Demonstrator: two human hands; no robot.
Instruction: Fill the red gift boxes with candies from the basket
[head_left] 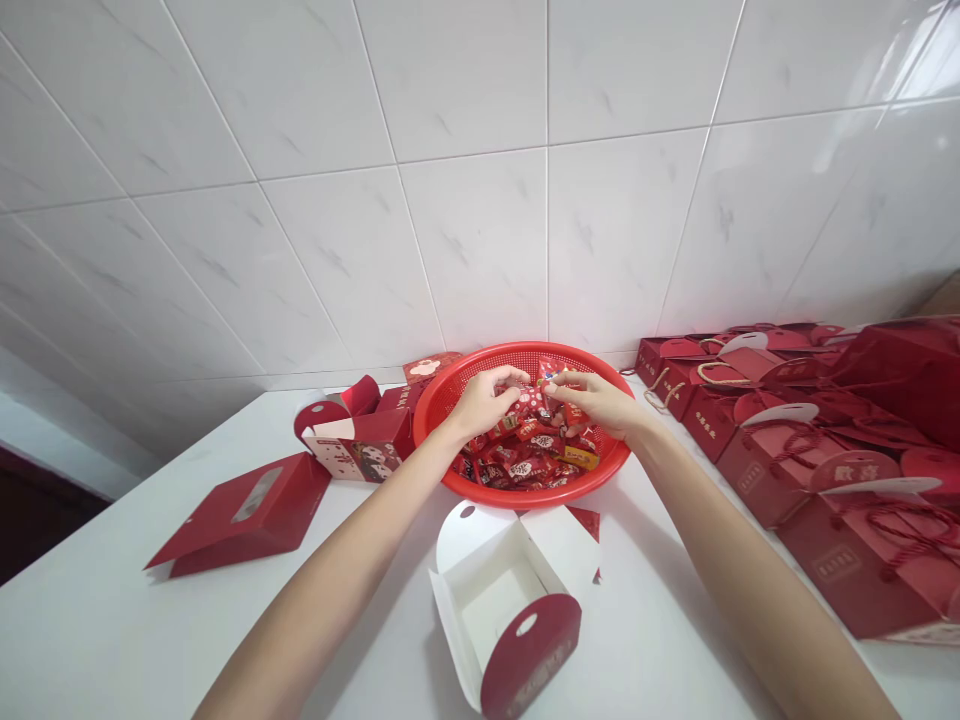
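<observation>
A red plastic basket (pixel 427 400) full of wrapped candies (pixel 525 468) stands near the wall. My left hand (pixel 484 402) reaches over its left side, fingers curled at a red candy packet with white dots (pixel 531 402). From the right, my right hand (pixel 596 402) comes in with thumb and fingers pinched on a red candy packet (pixel 571 413); its edges are partly hidden by the fingers. In front of the basket, between my forearms, an open gift box (pixel 487 590) shows its white inside, with a dark red rounded flap towards me.
Several closed red gift boxes (pixel 840 560) with rope handles line the right side. Left of the basket lie a flattened red box (pixel 244 515) and a red and cream box (pixel 356 450). White tiled wall (pixel 472 250) borders the white table (pixel 360 660) at the back.
</observation>
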